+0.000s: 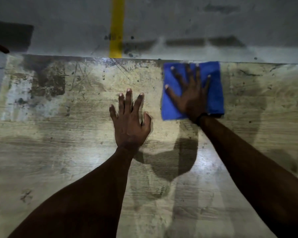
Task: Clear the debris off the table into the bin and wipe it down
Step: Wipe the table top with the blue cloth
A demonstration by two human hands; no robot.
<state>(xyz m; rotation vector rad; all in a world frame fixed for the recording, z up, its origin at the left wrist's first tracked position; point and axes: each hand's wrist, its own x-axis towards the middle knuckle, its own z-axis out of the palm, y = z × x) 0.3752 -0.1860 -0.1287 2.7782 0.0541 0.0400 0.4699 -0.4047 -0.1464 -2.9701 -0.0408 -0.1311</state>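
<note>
I see right hand (190, 93) spread wide, fingers straight, pressing flat on blue cloth (215, 93) at far edge of table (67, 169), right of centre. Left hand (130, 121) open, fingers splayed, seemingly resting on bare tabletop just beside cloth; contact unclear through blur. Yellow stripe (117, 26) on floor beyond table.

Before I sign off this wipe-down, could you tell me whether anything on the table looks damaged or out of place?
The worn wooden tabletop is scratched and has a dark stained patch near its far left corner. The right hand presses the folded blue cloth flat at the far edge; the left hand rests open. No debris shows.
</note>
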